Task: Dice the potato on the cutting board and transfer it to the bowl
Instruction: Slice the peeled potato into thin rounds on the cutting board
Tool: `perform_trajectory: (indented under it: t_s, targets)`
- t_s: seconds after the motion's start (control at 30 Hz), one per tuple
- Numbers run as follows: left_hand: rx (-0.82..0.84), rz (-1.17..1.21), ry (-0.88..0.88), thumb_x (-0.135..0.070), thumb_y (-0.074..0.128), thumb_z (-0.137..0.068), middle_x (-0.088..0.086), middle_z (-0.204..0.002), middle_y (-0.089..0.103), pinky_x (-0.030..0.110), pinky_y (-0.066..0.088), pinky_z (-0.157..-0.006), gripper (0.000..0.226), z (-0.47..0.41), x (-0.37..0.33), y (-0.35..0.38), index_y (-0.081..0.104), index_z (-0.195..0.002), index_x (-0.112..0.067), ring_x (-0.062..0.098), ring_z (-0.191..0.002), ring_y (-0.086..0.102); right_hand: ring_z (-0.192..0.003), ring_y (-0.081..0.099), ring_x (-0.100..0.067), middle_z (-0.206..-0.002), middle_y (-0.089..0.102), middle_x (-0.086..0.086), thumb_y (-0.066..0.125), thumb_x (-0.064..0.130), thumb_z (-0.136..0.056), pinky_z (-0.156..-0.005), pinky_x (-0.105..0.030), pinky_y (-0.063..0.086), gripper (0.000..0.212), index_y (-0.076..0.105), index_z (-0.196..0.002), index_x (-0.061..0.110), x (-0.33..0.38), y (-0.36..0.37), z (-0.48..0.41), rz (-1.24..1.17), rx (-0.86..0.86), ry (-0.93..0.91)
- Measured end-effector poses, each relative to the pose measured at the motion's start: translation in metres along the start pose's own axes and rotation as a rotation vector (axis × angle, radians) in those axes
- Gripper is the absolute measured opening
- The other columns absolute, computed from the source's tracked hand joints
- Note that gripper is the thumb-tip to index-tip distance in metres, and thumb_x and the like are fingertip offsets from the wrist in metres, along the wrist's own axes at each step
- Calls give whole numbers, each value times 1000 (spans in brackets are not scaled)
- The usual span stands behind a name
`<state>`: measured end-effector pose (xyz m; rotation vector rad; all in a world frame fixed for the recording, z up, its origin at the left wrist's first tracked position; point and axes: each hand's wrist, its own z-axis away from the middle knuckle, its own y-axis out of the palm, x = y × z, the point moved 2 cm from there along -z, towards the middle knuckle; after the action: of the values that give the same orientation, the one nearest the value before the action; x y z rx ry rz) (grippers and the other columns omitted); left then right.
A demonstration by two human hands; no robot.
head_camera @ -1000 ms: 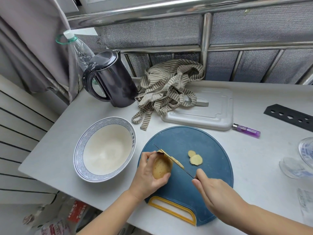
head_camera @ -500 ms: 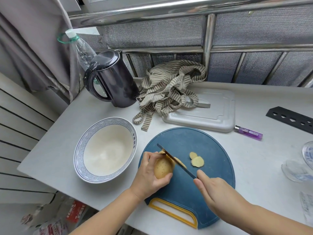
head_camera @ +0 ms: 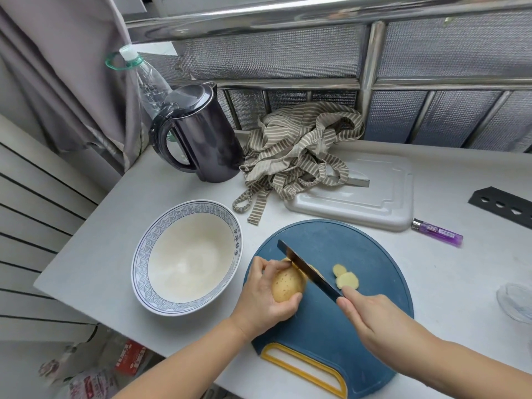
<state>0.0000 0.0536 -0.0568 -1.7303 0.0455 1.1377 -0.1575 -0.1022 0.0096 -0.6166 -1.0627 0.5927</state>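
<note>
Head view: left hand (head_camera: 263, 298) clasps potato (head_camera: 286, 286), right hand (head_camera: 374, 321) grips knife (head_camera: 308, 270) angled against it.

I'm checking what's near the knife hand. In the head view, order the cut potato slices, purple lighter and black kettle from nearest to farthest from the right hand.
From the right hand:
1. cut potato slices, just beyond it on the cutting board.
2. purple lighter, back and to the right, off the board.
3. black kettle, far back on the left.
</note>
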Motion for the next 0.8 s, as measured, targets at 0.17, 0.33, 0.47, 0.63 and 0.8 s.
perform_trajectory:
  t_s: [0.17, 0.33, 0.47, 0.63, 0.8]
  targets:
    - [-18, -21, 65, -51, 64, -67, -4, -101, 39, 13, 35, -93, 52, -3, -3, 0, 44, -115, -43, 10, -100, 45, -57, 40, -13, -65, 38, 2, 21, 41, -103, -61, -29, 34, 35, 40, -88, 15, 6, -9, -8, 3, 36, 29]
    - [-44, -6, 63, -51, 64, -68, -4, -100, 40, 15, 36, -93, 52, -3, -1, 1, 44, -115, -43, 11, -99, 46, -56, 38, -8, -70, 39, 0, 21, 38, -104, -56, -26, 30, 34, 37, -84, 15, 11, -9, -14, 12, 62, 35]
    - [-39, -9, 68, -52, 63, -68, -3, -100, 40, 12, 35, -92, 51, -5, 0, 0, 44, -114, -43, 11, -97, 46, -57, 34, -12, -69, 37, 2, 22, 38, -104, -56, -25, 30, 34, 36, -81, 18, 7, -6, -17, 12, 54, 44]
    - [-45, -5, 90, -49, 64, -68, -3, -100, 40, 8, 32, -94, 52, -3, -1, 0, 45, -116, -40, 10, -97, 47, -77, 39, -14, -83, 43, -4, 20, 41, -104, -69, -32, 29, 31, 35, -84, 24, 8, 6, -45, 3, 51, 53]
    - [-49, 8, 82, -49, 64, -68, -1, -99, 40, 9, 33, -93, 52, -2, -1, -1, 46, -115, -40, 11, -97, 48, -91, 43, -27, -73, 43, 0, 20, 38, -105, -86, -46, 39, 32, 38, -90, 16, 14, 10, -52, -34, 29, 44]
